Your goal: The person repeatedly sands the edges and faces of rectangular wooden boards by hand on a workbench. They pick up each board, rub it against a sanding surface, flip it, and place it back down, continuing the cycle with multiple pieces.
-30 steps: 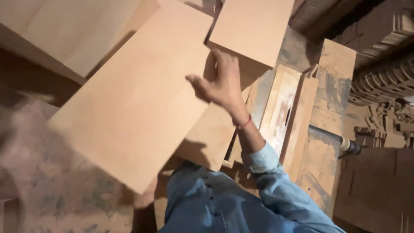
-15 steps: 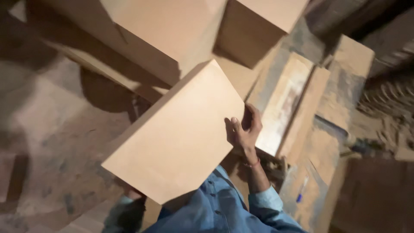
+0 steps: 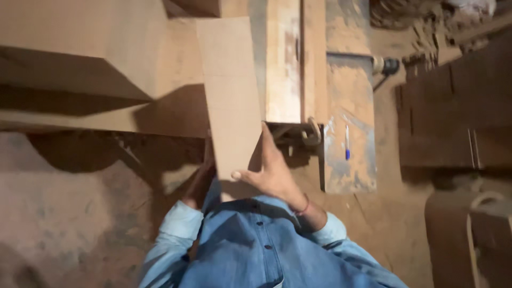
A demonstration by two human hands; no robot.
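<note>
Head view, looking down the wearer's chest. A long, narrow tan board (image 3: 229, 101) is held in front of the body, its long axis running straight away from the person, near end at the chest and far end over the stacked sheets (image 3: 96, 58) beyond. The right hand (image 3: 269, 173) lies flat against the board's right edge near its lower end, fingers spread and thumb hooked onto the face. The left hand (image 3: 201, 176) sits on the opposite edge, largely in shadow behind the board; it appears to grip from beneath, but its fingers cannot be made out. Both hands are thus at the near end, with most of the length projecting forward. To the right, a dusty tabletop (image 3: 349, 106) carries a timber block (image 3: 282, 64) and a blue-tipped pen (image 3: 346, 141). No containers are visible.
</note>
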